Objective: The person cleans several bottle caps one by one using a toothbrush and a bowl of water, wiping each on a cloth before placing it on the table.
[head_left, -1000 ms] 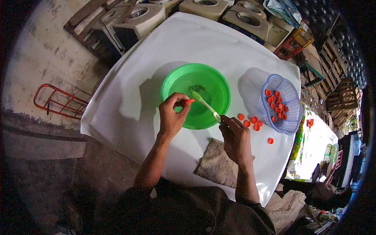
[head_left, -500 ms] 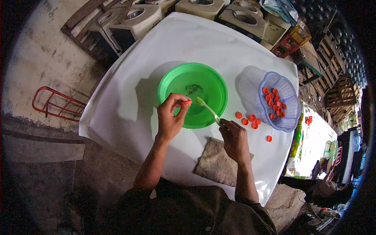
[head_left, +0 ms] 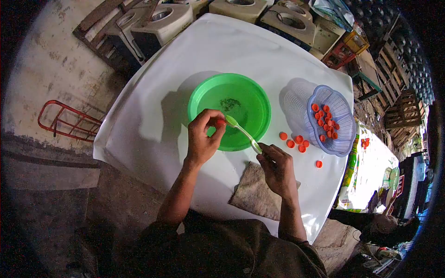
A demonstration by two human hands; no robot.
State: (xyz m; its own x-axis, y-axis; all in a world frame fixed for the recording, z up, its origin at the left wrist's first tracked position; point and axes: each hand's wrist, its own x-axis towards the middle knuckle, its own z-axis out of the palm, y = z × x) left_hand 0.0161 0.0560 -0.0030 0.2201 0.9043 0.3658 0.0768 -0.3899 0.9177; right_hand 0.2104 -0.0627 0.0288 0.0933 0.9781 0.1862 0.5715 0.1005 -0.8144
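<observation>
My left hand pinches a red bottle cap over the near left rim of a green basin; the fingers partly cover it. In my right hand is a toothbrush with a white and green handle, held by its end. Its green bristle head is at the cap, apparently touching it. Water with dark specks lies in the basin. Several loose red caps rest on the table right of the basin. More of them fill part of a tilted bluish plastic basket.
A worn grey-brown cloth lies at the near side of the white-covered table, below my right hand. Old machine housings crowd the far edge. A red metal frame stands to the left, on the floor side.
The toothbrush head has moved left and up onto the cap, and its bristles have turned more into view. My left fingers now cover more of the cap.
</observation>
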